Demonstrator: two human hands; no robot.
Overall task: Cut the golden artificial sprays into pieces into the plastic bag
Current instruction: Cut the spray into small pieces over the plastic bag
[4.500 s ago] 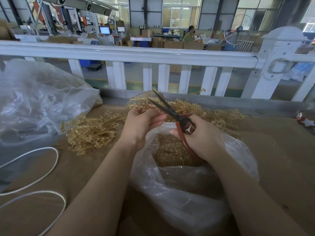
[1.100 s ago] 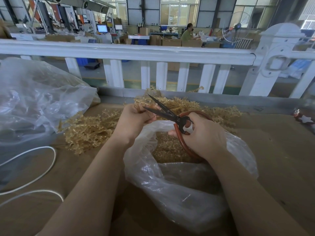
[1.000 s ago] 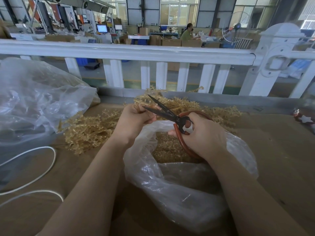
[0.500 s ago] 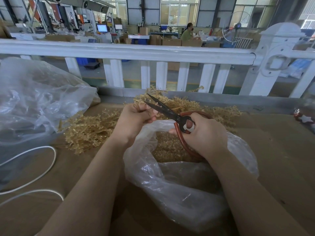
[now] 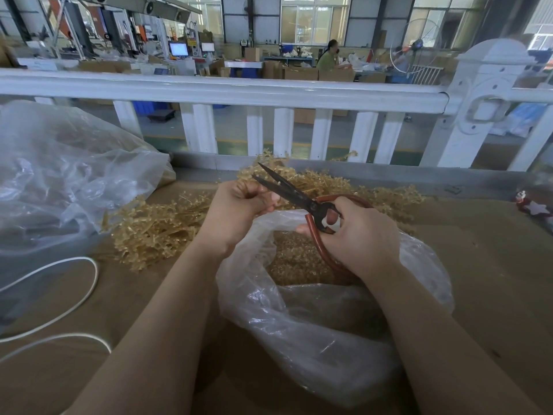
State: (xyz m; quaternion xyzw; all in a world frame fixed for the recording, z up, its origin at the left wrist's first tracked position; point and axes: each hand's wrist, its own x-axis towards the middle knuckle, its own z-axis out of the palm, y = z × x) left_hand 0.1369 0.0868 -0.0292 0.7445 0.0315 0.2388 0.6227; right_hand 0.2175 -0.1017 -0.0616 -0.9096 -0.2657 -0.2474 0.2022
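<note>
The left hand (image 5: 239, 206) is pinching a gold sprig over the plastic bag (image 5: 329, 319); the right hand (image 5: 356, 235) is gripping part-open scissors (image 5: 287, 190). Best snipping just beyond the fingers (image 5: 263, 202), keeping pieces dropping inside.

a factory floor: machinery (image 5: 89, 31) with monitors (image 5: 178, 49), stacked cardboard boxes (image 5: 302, 74), a white railing (image 5: 221, 92) alongside the workbench (image 5: 493, 265)

Workshop bench surroundings

A large crumpled clear bag (image 5: 59, 181) lies at the left on the brown table (image 5: 493, 265), white cord (image 5: 74, 292) looping below it; a white railing (image 5: 224, 91) runs behind, a star ornament (image 5: 535, 205) at right.
</note>
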